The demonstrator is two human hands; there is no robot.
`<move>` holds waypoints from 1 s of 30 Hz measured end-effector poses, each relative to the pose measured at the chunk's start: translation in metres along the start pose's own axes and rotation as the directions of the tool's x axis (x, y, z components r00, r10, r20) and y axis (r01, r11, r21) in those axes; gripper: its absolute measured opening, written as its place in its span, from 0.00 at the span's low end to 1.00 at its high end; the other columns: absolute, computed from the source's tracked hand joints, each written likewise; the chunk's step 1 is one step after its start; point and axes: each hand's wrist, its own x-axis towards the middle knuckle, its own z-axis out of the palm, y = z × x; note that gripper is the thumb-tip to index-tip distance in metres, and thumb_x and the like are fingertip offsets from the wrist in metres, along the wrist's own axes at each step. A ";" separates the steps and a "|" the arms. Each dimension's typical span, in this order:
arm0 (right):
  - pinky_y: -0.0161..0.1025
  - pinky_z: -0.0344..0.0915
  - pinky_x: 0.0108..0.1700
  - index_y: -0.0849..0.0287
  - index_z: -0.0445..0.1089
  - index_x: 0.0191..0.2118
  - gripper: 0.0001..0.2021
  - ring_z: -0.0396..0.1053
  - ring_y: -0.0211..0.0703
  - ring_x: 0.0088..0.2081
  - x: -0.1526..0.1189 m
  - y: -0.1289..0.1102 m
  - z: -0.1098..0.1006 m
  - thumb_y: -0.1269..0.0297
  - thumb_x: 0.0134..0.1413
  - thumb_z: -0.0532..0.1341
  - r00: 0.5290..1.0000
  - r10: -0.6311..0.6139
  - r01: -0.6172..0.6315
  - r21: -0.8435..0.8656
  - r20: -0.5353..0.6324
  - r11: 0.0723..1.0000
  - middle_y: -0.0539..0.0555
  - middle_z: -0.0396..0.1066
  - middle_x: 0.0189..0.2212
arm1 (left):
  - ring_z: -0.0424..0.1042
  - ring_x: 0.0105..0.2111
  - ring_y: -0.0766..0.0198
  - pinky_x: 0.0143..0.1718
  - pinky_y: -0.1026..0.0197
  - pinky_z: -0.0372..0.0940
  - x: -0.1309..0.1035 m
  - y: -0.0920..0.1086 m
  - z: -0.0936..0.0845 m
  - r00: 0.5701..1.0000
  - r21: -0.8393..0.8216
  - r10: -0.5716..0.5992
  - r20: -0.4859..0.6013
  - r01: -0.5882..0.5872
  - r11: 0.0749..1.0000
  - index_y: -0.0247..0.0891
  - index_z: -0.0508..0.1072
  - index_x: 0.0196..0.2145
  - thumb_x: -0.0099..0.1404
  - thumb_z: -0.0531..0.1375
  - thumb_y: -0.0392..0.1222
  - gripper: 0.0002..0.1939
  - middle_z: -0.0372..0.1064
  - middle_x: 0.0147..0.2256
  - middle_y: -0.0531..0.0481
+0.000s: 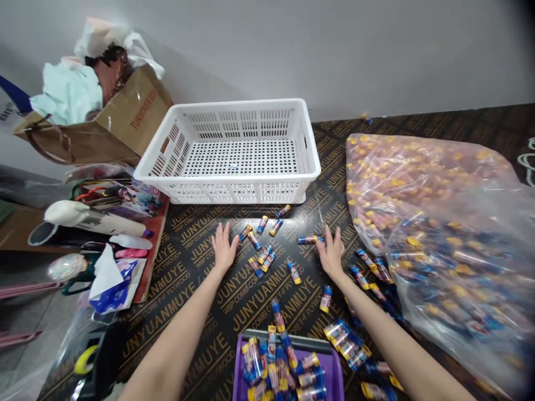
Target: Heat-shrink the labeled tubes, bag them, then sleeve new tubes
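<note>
My left hand [224, 248] is spread out over the dark printed plywood board [246, 295], holding nothing. Just right of it lies a loose group of small blue-and-yellow tubes [254, 241]. My right hand [332, 252] is also open, its thumb side at the end of a single tube [307, 240]; whether it touches that tube I cannot tell. Another tube [294, 273] rests between the two hands. Closest to me, a purple bin [337, 379] holds a heap of the same tubes. More tubes [348, 342] lie beside it, under my right forearm.
A white slatted crate [228, 179] stands against the wall, with a small scrap on its floor. On the right are a large clear bag [401, 161] and another bag [463, 278] full of tubes. A cardboard box [137, 111] and assorted items, including scissors [98, 192], crowd the left.
</note>
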 end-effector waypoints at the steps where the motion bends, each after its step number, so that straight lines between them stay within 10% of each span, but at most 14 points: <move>1: 0.58 0.44 0.59 0.56 0.45 0.64 0.29 0.38 0.56 0.64 0.020 -0.003 0.014 0.49 0.61 0.42 0.999 -0.045 0.045 -0.005 0.014 0.999 0.63 0.34 0.65 | 0.38 0.64 0.55 0.62 0.43 0.35 0.012 0.005 0.011 0.999 0.001 0.039 0.025 -0.039 0.999 0.40 0.47 0.63 0.67 0.46 0.51 0.30 0.38 0.65 0.41; 6: 0.55 0.44 0.59 0.52 0.55 0.60 0.27 0.39 0.54 0.64 0.080 -0.051 0.060 0.47 0.59 0.47 0.942 -0.301 0.294 0.066 0.148 0.954 0.58 0.40 0.64 | 0.40 0.64 0.57 0.62 0.45 0.34 0.035 0.041 0.044 0.949 -0.020 0.263 0.173 -0.263 0.964 0.44 0.49 0.63 0.68 0.45 0.51 0.27 0.42 0.64 0.46; 10: 0.57 0.39 0.60 0.51 0.64 0.54 0.27 0.37 0.58 0.63 0.077 -0.074 0.068 0.43 0.53 0.54 0.924 -0.328 0.318 0.081 0.198 0.945 0.55 0.40 0.64 | 0.40 0.64 0.59 0.63 0.47 0.34 0.028 0.057 0.049 0.898 -0.099 0.353 0.264 -0.339 0.936 0.43 0.53 0.61 0.69 0.43 0.51 0.26 0.47 0.63 0.48; 15: 0.55 0.40 0.60 0.52 0.66 0.50 0.24 0.42 0.55 0.62 -0.008 -0.073 0.048 0.44 0.53 0.55 0.856 -0.404 0.381 0.136 0.321 0.915 0.55 0.56 0.58 | 0.44 0.63 0.63 0.63 0.49 0.35 -0.030 0.060 0.040 0.867 -0.314 0.383 0.318 -0.285 0.906 0.42 0.53 0.61 0.70 0.41 0.49 0.25 0.49 0.62 0.47; 22: 0.56 0.44 0.60 0.48 0.64 0.52 0.21 0.38 0.56 0.64 -0.165 -0.078 -0.007 0.48 0.55 0.55 0.809 -0.277 0.209 0.187 0.518 0.960 0.54 0.52 0.60 | 0.47 0.62 0.60 0.63 0.47 0.39 -0.151 0.052 0.009 0.779 -0.378 0.384 0.496 -0.205 0.903 0.45 0.57 0.60 0.69 0.44 0.51 0.24 0.54 0.60 0.49; 30: 0.53 0.53 0.58 0.56 0.58 0.58 0.22 0.50 0.52 0.61 -0.256 -0.097 -0.060 0.55 0.62 0.47 0.796 -0.136 0.019 0.200 0.590 0.980 0.62 0.54 0.59 | 0.57 0.57 0.62 0.60 0.47 0.45 -0.224 0.074 -0.019 0.641 -0.270 0.398 0.656 -0.294 0.917 0.50 0.61 0.57 0.69 0.42 0.52 0.22 0.60 0.57 0.51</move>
